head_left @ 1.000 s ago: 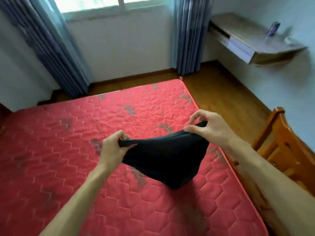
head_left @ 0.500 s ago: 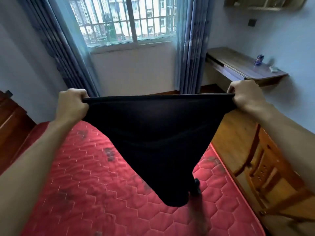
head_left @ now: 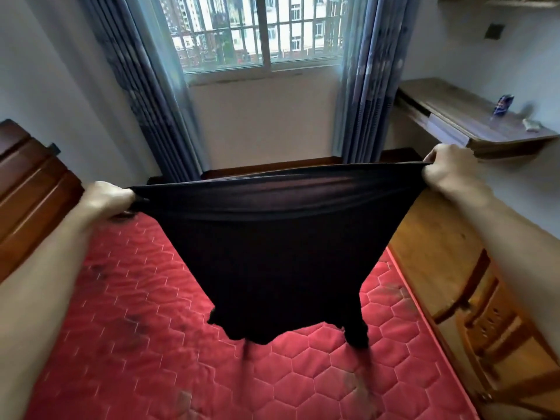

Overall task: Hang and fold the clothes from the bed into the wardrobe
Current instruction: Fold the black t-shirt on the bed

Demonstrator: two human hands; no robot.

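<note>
Head view: my left grip (head_left: 106, 198) and right grip (head_left: 448, 168) each clench a top corner of the garment (head_left: 272, 253), stretched taut above the bed (head_left: 121, 328). Risk: if I loosen either corner, it collapses onto the bed; overstretching may deform it.

Left hand (head_left: 106, 198), right hand (head_left: 448, 168), gripping stretched black garment (head_left: 272, 244), above red mattress (head_left: 136, 344)

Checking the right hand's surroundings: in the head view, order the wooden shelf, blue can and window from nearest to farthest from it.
1. wooden shelf: corner just beyond the right hand gripping the black garment.
2. blue can: farther back on that shelf.
3. window: far wall, to the left.
</note>
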